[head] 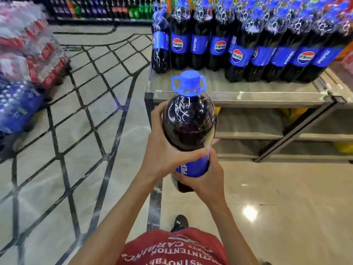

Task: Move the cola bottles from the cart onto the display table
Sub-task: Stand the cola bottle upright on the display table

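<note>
dark plastic cola bottle with blue cap and label: held aloft before the near edge of the grey metal bench | left grip: wrapped round its upper body | right grip: clasping its labelled lower body | bench top: matching bottles upright

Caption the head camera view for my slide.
Left hand and right hand hold a Pepsi bottle before the display table lined with Pepsi bottles.

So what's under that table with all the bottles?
Under the display table are grey lower shelves and a slanted metal bar. A yellow thing peeks out at the back, but the shelves cover most of it, so I can't tell what it is.
</note>
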{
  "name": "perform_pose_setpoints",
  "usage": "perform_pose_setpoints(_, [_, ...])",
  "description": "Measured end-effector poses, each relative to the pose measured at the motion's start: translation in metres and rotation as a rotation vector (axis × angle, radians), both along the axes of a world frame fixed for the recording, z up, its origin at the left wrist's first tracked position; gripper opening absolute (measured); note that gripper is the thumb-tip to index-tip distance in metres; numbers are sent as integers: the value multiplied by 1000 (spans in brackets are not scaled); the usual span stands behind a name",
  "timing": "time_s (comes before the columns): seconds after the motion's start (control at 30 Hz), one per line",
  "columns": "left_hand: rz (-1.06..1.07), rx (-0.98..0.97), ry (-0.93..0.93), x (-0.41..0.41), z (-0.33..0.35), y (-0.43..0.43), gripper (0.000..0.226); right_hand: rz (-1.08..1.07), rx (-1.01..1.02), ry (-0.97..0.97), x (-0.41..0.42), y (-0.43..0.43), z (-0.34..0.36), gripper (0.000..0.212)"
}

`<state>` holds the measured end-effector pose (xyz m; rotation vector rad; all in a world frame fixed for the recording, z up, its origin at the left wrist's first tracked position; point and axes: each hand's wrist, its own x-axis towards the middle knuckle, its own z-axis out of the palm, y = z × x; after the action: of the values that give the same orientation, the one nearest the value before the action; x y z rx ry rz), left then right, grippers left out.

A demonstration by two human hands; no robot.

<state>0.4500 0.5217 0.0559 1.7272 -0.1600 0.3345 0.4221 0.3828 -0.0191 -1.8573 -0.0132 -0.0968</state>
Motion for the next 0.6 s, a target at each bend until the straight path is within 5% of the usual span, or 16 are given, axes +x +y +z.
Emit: perform_pose_setpoints(0.6, [14,-1,44,226,-12,-4,112,-23,-33,-9,220,-8,-5,82])
